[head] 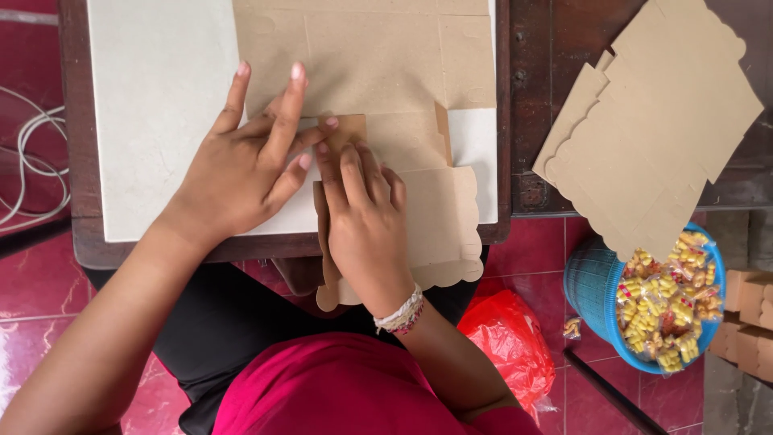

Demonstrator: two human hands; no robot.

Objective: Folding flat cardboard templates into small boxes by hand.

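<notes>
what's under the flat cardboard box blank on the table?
The cardboard blank lies on a pale board atop the dark wooden table. Both hands, left and right, press on it. What lies beneath its middle is covered.

Item: flat brown cardboard box blank (378,105), die-cut, unassembled. Lies on pale board atop dark wood table, long axis running away from person toward top of frame; far end cut off by frame edge. Near panel has scalloped edge (451,270), overhangs table's front rim over person's lap. Small square flap (345,129) at mid-blank folded over, sits a shade darker than rest. Narrow side tab (442,133) stands up slightly at right of mid panel. Crease lines visible across upper panel. Surface plain, unprinted, no tears seen. Left part of near panel hidden.
</notes>
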